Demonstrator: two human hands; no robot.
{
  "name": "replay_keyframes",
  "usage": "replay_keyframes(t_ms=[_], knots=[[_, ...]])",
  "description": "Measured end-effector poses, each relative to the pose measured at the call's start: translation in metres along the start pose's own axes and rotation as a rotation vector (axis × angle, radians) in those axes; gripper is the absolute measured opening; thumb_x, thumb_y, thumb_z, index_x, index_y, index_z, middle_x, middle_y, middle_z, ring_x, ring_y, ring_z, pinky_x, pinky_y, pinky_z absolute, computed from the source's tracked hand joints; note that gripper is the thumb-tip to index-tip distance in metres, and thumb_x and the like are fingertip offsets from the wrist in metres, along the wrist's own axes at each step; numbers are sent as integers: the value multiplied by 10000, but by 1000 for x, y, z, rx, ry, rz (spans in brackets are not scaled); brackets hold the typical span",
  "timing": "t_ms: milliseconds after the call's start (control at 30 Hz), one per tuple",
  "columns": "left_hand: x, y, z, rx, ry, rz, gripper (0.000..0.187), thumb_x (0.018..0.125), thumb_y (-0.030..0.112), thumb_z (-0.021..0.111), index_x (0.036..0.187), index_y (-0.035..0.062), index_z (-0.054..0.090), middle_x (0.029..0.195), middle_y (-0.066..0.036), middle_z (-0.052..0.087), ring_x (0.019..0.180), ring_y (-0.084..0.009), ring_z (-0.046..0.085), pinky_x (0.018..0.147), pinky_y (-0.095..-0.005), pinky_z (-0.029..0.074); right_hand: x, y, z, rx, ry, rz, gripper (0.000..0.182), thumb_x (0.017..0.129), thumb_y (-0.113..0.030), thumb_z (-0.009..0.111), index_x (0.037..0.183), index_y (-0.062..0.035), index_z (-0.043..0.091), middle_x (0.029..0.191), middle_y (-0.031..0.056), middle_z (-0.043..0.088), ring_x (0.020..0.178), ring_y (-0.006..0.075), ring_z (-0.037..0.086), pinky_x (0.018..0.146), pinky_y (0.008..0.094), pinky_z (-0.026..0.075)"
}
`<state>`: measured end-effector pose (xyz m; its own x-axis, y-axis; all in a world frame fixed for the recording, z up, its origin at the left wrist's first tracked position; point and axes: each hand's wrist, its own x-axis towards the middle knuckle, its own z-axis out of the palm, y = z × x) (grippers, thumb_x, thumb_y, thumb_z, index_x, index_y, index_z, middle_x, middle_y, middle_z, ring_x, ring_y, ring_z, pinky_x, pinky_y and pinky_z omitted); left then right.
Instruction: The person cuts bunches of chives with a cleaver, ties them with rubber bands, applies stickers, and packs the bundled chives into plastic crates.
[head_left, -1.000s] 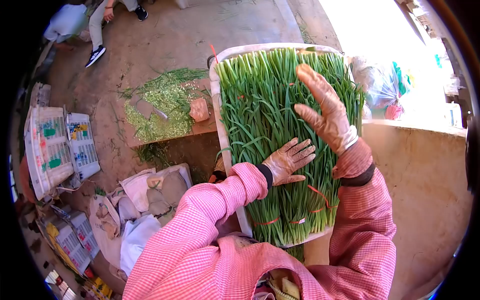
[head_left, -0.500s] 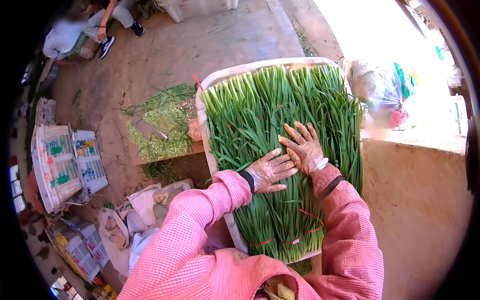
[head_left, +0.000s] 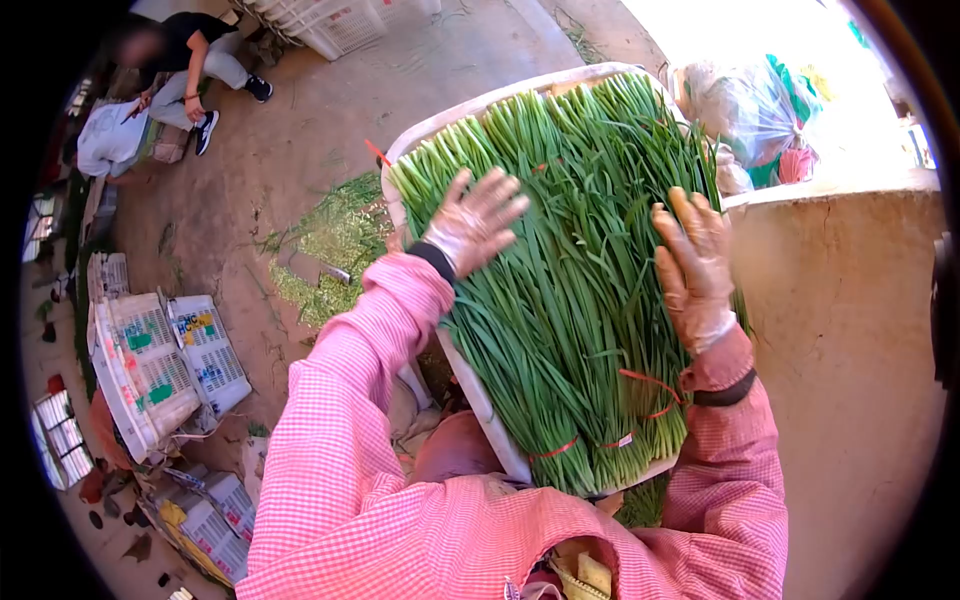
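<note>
Bundles of garlic chives (head_left: 575,290) lie packed side by side in a white crate (head_left: 478,395), pale cut ends toward the far rim. Red ties (head_left: 553,449) bind bundles near me. My left hand (head_left: 476,222), in a clear plastic glove, is spread over the left part of the greens near the pale stems, slightly blurred. At the right edge of the bundles is my right hand (head_left: 694,268), gloved too, its fingers stretched forward over the leaves. Neither hand grips anything.
White plastic crates (head_left: 150,370) stand on the left, with more stacked at the top (head_left: 345,25). Green trimmings (head_left: 335,240) lie beside my crate. Filled plastic bags (head_left: 740,110) sit behind a low wall (head_left: 840,320) on the right. A person (head_left: 190,75) sits at upper left.
My hands, close together over the middle of the chives before, have moved apart: the left one forward and left, the right one to the right edge. The view has shifted slightly.
</note>
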<state>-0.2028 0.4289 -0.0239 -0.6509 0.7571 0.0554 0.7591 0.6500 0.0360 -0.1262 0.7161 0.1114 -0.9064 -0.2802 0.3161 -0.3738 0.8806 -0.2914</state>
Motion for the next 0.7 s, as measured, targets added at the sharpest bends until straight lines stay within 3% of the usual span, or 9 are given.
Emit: replay_keyframes(t_ms=[67, 167, 233, 300, 367, 433, 533, 633, 700], knots=[[-3, -57, -7, 165, -66, 31, 509, 871, 339, 391, 1349, 195, 286, 1433, -3, 203, 1328, -184, 154, 1065, -434, 27, -44, -2, -46, 119, 133, 254, 318, 840, -57, 487, 1155, -28, 525, 1238, 152, 474, 1171, 294, 419, 992, 376, 311], [7, -93, -29, 230, -129, 16, 474, 891, 362, 366, 1338, 220, 301, 1419, 14, 245, 1307, -192, 210, 1064, -388, 110, -172, -1, -77, 130, 119, 689, 334, 903, -117, 417, 1217, -10, 462, 1243, 160, 467, 1169, 269, 428, 983, 352, 326], [2, -115, -33, 41, 176, -338, 474, 894, 356, 376, 1316, 141, 352, 1380, -47, 325, 1262, -225, 302, 1045, -366, 195, -261, -35, -88, 44, 55, 1021, 345, 914, -151, 408, 1226, -13, 455, 1243, 161, 469, 1159, 266, 438, 970, 339, 339], [-19, -108, -62, -497, 677, -614, 482, 905, 368, 360, 1263, 50, 415, 1313, -129, 406, 1219, -269, 364, 1022, -359, 254, -345, -81, -79, 43, 59, 1279, 358, 917, -185, 409, 1224, -6, 458, 1220, 162, 492, 1139, 268, 459, 957, 329, 351], [-46, -63, -84, -511, 710, -682, 490, 912, 368, 347, 1215, -1, 456, 1266, -174, 446, 1195, -291, 394, 1015, -366, 269, -395, -134, -56, 81, 125, 1429, 361, 914, -196, 420, 1210, 5, 469, 1185, 157, 524, 1106, 269, 488, 943, 322, 363], [-76, -1, -90, -358, 443, -517, 493, 894, 352, 397, 1238, 0, 429, 1285, -168, 428, 1224, -295, 362, 1023, -381, 256, -401, -180, -26, 235, 324, 1594, 351, 909, -191, 429, 1198, 3, 478, 1182, 153, 528, 1096, 259, 497, 937, 320, 368], [-95, 92, -95, -494, 277, -163, 469, 861, 305, 452, 1241, 30, 428, 1302, -167, 403, 1247, -315, 324, 1038, -423, 211, -372, -215, -18, 149, 51, 1599, 352, 906, -214, 436, 1180, 2, 484, 1137, 160, 553, 1060, 275, 519, 918, 325, 385], [-82, 135, -102, -327, 57, 370, 486, 819, 262, 487, 1260, 74, 411, 1374, -162, 298, 1295, -328, 226, 1050, -483, 126, -384, -226, 3, 243, 125, 1583, 323, 903, -209, 423, 1137, -9, 524, 1118, 164, 556, 1059, 287, 517, 912, 337, 387], [-56, 133, -67, -130, -89, 245, 592, 786, 297, 535, 1307, 93, 340, 1412, -140, 219, 1323, -306, 148, 1053, -485, 72, -379, -229, 0, 310, 162, 1613, 319, 907, -193, 421, 1159, -18, 509, 1144, 167, 538, 1083, 286, 500, 926, 335, 379]])
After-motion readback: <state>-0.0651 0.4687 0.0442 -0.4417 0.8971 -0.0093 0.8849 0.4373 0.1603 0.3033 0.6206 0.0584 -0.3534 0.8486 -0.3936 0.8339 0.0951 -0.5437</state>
